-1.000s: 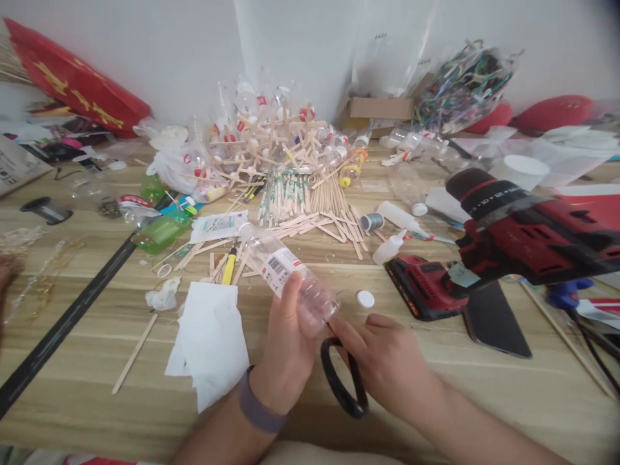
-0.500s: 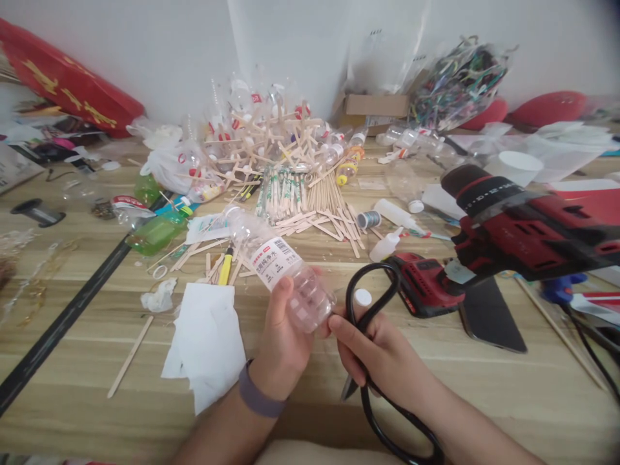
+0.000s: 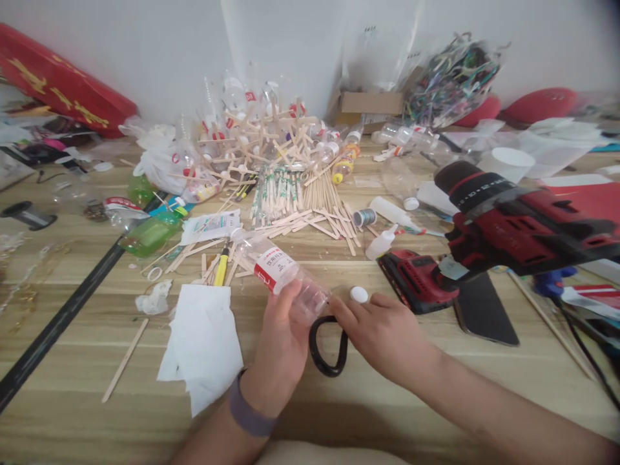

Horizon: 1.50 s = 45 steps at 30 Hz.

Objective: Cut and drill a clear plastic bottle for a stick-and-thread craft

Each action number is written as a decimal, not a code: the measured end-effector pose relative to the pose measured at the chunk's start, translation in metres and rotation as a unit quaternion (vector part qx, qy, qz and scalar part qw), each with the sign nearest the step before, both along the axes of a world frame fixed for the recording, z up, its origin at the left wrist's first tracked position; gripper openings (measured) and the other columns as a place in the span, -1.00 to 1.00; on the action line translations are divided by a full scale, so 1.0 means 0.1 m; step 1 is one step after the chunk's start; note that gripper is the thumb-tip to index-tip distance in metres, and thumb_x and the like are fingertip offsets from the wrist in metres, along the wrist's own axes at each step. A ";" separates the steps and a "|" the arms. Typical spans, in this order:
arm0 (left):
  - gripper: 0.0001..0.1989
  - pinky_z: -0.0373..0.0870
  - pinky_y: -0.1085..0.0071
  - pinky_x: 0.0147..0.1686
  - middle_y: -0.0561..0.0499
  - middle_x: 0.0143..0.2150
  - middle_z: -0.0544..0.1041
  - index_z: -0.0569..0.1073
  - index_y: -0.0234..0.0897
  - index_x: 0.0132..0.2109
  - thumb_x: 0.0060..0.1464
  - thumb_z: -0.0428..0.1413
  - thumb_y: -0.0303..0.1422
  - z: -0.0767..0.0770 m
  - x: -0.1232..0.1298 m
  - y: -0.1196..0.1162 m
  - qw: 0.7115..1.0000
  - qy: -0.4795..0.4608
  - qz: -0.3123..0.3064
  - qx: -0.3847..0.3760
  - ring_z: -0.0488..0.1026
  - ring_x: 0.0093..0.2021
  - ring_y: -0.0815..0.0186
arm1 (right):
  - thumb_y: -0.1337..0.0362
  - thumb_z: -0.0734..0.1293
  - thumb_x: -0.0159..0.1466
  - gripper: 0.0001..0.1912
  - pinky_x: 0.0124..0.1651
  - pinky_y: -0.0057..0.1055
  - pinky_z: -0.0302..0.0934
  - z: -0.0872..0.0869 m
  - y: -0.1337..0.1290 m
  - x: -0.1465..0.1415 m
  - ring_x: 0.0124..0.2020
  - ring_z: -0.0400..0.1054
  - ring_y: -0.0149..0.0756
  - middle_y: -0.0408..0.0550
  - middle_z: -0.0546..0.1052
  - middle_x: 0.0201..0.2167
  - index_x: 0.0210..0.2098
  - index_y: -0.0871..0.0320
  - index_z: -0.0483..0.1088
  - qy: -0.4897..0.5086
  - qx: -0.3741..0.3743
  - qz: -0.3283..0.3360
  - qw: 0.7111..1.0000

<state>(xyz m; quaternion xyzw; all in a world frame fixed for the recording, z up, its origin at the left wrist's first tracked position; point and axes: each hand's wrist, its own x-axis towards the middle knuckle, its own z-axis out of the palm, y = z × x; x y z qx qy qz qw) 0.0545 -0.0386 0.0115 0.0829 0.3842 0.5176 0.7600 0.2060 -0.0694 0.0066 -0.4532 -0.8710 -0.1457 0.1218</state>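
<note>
A clear plastic bottle (image 3: pixel 310 298) with a red and white label lies tilted in my left hand (image 3: pixel 283 329), its neck toward the upper left. My fingers are wrapped round its lower half. At the bottle's base is my right hand (image 3: pixel 387 326), closed on black-handled scissors (image 3: pixel 328 371). One handle loop shows below the fingers; the blades are hidden. Just behind my right hand, a white cap (image 3: pixel 358 294) sits on the wooden table (image 3: pixel 310 413).
A red and black drill (image 3: pixel 523 226) stands at the right, beside a black phone (image 3: pixel 487 310). White paper (image 3: pixel 203 342) lies at the left, near a yellow cutter (image 3: pixel 221 267). Wooden sticks (image 3: pixel 332 223), bottles and a green bottle (image 3: pixel 152 232) lie farther back.
My right hand has turned over, palm down, and the scissors have swung so that one loop now hangs left of it. The bottle has rolled in my left hand, showing the label's red part.
</note>
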 end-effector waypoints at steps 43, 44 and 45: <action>-0.73 0.44 0.43 -0.38 0.01 -0.38 0.57 0.49 -0.29 -0.25 0.30 -0.02 -0.25 0.12 -0.12 0.10 0.997 -0.069 0.044 -0.011 0.51 -0.40 0.33 | 0.32 0.15 0.38 -0.77 -0.46 -0.40 0.10 0.05 -0.03 -0.18 -0.61 0.33 -0.35 -0.14 0.50 -0.62 -0.27 0.15 0.42 0.299 -0.088 -0.039 0.949; -0.74 0.45 0.43 -0.39 0.00 -0.37 0.58 0.49 -0.29 -0.24 0.30 -0.02 -0.26 0.12 -0.12 0.09 0.997 -0.066 0.046 -0.007 0.52 -0.40 0.32 | 0.25 0.15 0.39 -0.75 -0.49 -0.41 0.10 0.07 -0.04 -0.21 -0.64 0.30 -0.36 -0.17 0.46 -0.66 -0.33 0.13 0.40 0.361 -0.159 -0.062 0.917; -0.74 0.45 0.42 -0.41 -0.01 -0.36 0.59 0.49 -0.29 -0.23 0.29 -0.02 -0.26 0.12 -0.13 0.09 0.997 -0.063 0.042 -0.002 0.53 -0.40 0.31 | 0.19 0.14 0.40 -0.71 -0.52 -0.43 0.10 0.09 -0.05 -0.23 -0.68 0.27 -0.38 -0.20 0.41 -0.71 -0.38 0.12 0.38 0.417 -0.236 -0.081 0.874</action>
